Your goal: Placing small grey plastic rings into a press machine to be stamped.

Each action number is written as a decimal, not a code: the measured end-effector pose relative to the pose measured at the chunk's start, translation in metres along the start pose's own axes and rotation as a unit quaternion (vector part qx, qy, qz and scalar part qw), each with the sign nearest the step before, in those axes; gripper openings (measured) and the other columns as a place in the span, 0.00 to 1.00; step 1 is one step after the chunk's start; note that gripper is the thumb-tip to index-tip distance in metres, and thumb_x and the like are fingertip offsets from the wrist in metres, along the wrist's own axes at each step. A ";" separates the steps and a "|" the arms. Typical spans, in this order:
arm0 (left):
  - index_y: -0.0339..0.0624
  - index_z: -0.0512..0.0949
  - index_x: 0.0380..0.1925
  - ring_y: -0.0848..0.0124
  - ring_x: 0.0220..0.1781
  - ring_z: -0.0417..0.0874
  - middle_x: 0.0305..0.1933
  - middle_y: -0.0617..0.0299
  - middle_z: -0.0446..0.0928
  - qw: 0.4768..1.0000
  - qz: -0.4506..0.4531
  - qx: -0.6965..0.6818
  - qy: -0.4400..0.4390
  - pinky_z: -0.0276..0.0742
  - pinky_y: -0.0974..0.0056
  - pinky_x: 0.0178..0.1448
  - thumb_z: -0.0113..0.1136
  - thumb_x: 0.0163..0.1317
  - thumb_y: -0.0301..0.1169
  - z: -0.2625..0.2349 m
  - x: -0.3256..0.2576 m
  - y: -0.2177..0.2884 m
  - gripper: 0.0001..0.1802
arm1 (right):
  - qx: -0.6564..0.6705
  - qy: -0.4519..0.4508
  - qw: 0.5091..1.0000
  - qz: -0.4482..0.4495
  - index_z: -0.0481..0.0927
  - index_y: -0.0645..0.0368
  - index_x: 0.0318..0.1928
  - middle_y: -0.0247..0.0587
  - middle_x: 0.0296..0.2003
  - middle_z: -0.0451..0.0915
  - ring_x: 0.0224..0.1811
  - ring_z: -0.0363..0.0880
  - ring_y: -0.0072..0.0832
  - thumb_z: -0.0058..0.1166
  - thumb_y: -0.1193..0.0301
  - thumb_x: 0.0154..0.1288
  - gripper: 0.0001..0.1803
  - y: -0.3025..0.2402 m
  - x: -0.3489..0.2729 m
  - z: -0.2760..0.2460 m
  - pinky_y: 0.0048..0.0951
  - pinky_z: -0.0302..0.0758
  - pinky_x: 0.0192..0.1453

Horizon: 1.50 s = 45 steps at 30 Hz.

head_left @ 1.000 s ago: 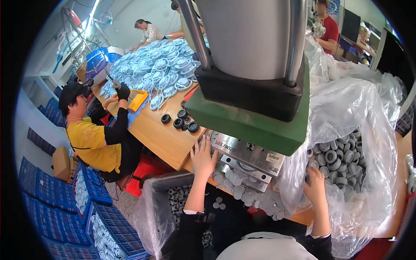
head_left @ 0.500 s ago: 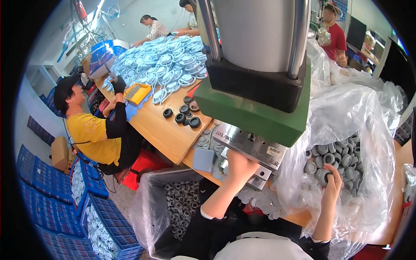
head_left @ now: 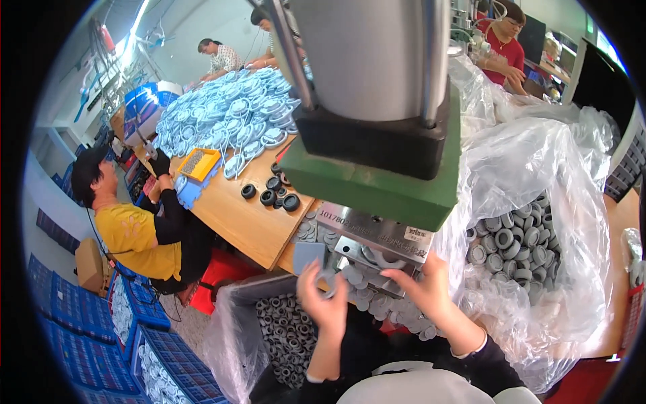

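My left hand [head_left: 324, 304] is raised in front of the press and pinches a small grey ring [head_left: 328, 280] between thumb and fingers. My right hand [head_left: 426, 291] reaches left toward the metal die plate [head_left: 377, 250] under the green press body [head_left: 377, 183]; its fingertips sit just below the plate, and what they hold is hidden. Loose grey rings [head_left: 360, 291] lie scattered around the die. A clear plastic bag [head_left: 538, 168] at my right holds several more grey rings [head_left: 511, 249].
Below my left hand a plastic-lined bin [head_left: 235, 316] holds dark rings. The wooden table [head_left: 235, 219] carries black rings [head_left: 272, 192], a yellow tray [head_left: 198, 163] and a heap of pale blue round parts [head_left: 229, 114]. A person in a yellow shirt [head_left: 134, 232] sits left by blue crates [head_left: 67, 303].
My right hand has left the bag of rings and come to the die plate. My left hand has pulled back from the die and lifted a grey ring.
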<state>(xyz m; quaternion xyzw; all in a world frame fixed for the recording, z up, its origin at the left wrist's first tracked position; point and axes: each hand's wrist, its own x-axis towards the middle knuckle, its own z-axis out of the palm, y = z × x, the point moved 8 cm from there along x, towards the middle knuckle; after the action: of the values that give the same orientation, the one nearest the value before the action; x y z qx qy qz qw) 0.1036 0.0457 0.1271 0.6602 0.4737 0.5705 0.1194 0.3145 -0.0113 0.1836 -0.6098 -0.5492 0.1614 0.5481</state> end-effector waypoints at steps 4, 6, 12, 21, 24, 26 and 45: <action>0.29 0.65 0.54 0.51 0.59 0.66 0.55 0.44 0.64 0.966 -0.163 0.193 0.063 0.60 0.52 0.64 0.74 0.42 0.33 -0.105 -0.063 -0.132 0.40 | 0.009 0.012 0.999 0.032 0.82 0.61 0.39 0.48 0.34 0.81 0.35 0.80 0.44 0.68 0.69 0.48 0.16 -0.006 0.012 0.025 0.35 0.77 0.38; 0.30 0.72 0.42 0.62 0.46 0.74 0.43 0.52 0.73 0.944 -0.201 0.234 0.121 0.70 0.62 0.49 0.67 0.52 0.34 -0.136 -0.050 -0.132 0.22 | -0.030 0.016 0.999 0.015 0.82 0.61 0.38 0.48 0.34 0.81 0.33 0.81 0.45 0.67 0.70 0.49 0.15 -0.013 0.018 0.027 0.36 0.77 0.36; 0.49 0.59 0.14 0.82 0.12 0.51 0.12 0.73 0.55 0.835 -0.275 -0.475 -0.041 0.47 0.73 0.17 0.51 0.66 0.34 0.017 0.060 -0.111 0.21 | -0.025 -0.038 0.998 0.032 0.80 0.62 0.43 0.50 0.37 0.81 0.40 0.80 0.48 0.65 0.70 0.50 0.18 -0.002 0.020 0.010 0.37 0.77 0.42; 0.49 0.59 0.13 0.83 0.10 0.51 0.11 0.73 0.55 0.859 -0.355 -0.337 -0.151 0.43 0.73 0.15 0.50 0.64 0.31 0.085 0.062 -0.160 0.20 | -0.325 0.166 0.928 0.082 0.74 0.64 0.49 0.52 0.50 0.73 0.52 0.72 0.47 0.64 0.73 0.48 0.25 0.122 -0.038 -0.127 0.40 0.71 0.55; 0.48 0.61 0.14 0.83 0.11 0.52 0.11 0.73 0.55 0.854 -0.297 -0.409 -0.128 0.43 0.72 0.17 0.50 0.65 0.32 0.071 0.059 -0.161 0.19 | -0.376 0.064 0.904 0.190 0.75 0.64 0.48 0.49 0.49 0.71 0.53 0.70 0.47 0.64 0.73 0.46 0.25 0.158 -0.035 -0.123 0.41 0.69 0.56; 0.48 0.60 0.14 0.82 0.14 0.53 0.13 0.72 0.56 0.863 -0.289 -0.400 -0.105 0.45 0.72 0.20 0.50 0.64 0.33 0.065 0.045 -0.145 0.19 | -0.418 0.036 0.882 0.214 0.72 0.66 0.44 0.51 0.50 0.68 0.52 0.69 0.49 0.65 0.72 0.43 0.26 0.163 -0.036 -0.120 0.40 0.72 0.53; 0.32 0.77 0.41 0.63 0.48 0.78 0.46 0.51 0.79 0.990 0.002 -0.059 -0.127 0.71 0.63 0.51 0.66 0.50 0.29 0.060 0.037 0.034 0.18 | -0.019 0.044 0.999 0.006 0.74 0.63 0.52 0.45 0.45 0.79 0.41 0.79 0.34 0.70 0.71 0.47 0.30 0.002 -0.020 -0.070 0.30 0.75 0.46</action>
<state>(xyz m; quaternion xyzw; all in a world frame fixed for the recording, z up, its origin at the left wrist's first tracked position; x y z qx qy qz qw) 0.1686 0.0789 0.1550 0.7200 0.4184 0.5097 0.2162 0.3647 -0.0622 0.1976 -0.6300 -0.5236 0.1274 0.5593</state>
